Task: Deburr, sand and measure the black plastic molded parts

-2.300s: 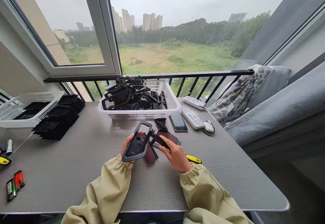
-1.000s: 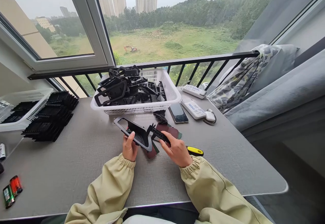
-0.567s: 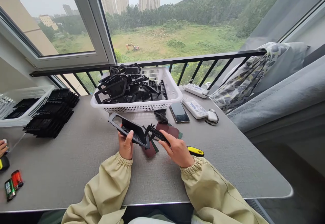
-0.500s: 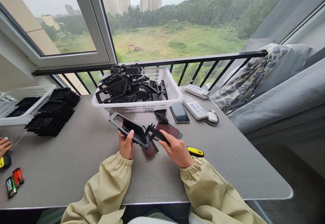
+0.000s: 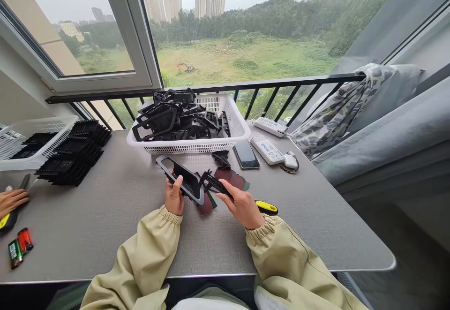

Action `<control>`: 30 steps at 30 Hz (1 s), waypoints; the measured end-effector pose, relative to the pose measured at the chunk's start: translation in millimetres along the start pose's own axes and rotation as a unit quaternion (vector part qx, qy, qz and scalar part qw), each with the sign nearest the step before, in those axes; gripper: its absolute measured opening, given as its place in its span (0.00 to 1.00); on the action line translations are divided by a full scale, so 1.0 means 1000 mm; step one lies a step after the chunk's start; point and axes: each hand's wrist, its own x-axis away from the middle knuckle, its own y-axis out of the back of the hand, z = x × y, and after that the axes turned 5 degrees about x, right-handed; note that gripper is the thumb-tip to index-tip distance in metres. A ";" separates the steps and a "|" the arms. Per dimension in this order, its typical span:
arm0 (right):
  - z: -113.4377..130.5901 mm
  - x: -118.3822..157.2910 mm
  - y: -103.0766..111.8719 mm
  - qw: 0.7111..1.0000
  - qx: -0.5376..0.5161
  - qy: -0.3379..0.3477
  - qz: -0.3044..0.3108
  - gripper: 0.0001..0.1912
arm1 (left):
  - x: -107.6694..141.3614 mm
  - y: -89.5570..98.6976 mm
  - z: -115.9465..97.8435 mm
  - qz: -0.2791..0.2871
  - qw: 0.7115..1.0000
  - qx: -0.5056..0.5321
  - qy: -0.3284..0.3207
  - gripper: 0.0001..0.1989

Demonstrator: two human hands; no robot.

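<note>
Head view, entries placed from the fingers outward

Left hand (image 5: 174,197): fingers closed around the back of a black plastic frame (image 5: 188,185), thumb pressed on its face; frame tilted, held clear of the table, its open rectangular end reaching up and left of the fingertips

Right hand (image 5: 241,209): thumb and forefinger pinched closed on a slim black toothed piece (image 5: 216,184); toothed end close to the frame's lower corner, contact not clear

Below the fingers of both hands: dark red sheets (image 5: 228,179) on the grey table (image 5: 105,235)

Ahead of the fingertips: a small dark clump (image 5: 221,160), then a white plastic basket (image 5: 190,148) heaped with black plastic parts (image 5: 176,122)

Right of the right fingers: a yellow-and-black handle (image 5: 266,207), a smartphone (image 5: 246,155), a white remote (image 5: 267,150), a computer mouse (image 5: 290,161)

Well left of the left fingers: stacked black parts (image 5: 70,153), a second white basket (image 5: 42,134), two batteries (image 5: 14,253), a co-worker's hand (image 5: 12,200)

Handling note: a firm pinch on the piece and a steady thumb on the frame appear best for keeping the two aligned

Room: open table left of the left hand and toward the near edge; tight ahead, by the basket rim
</note>
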 end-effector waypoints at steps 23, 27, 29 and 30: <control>0.037 -0.050 0.039 0.980 -0.151 0.127 -0.038 0.26 | 0.021 -0.046 -0.037 0.104 0.965 0.074 0.228 0.15; 0.049 -0.076 0.065 0.967 -0.201 0.148 -0.040 0.12 | 0.013 -0.053 -0.046 0.214 0.937 -0.107 0.256 0.28; 0.053 -0.085 0.073 0.963 -0.249 0.087 -0.062 0.14 | 0.001 -0.054 -0.056 0.217 0.936 -0.227 0.157 0.27; 0.054 -0.089 0.076 0.956 -0.282 0.049 -0.064 0.15 | -0.004 -0.055 -0.061 0.198 0.946 -0.245 0.071 0.24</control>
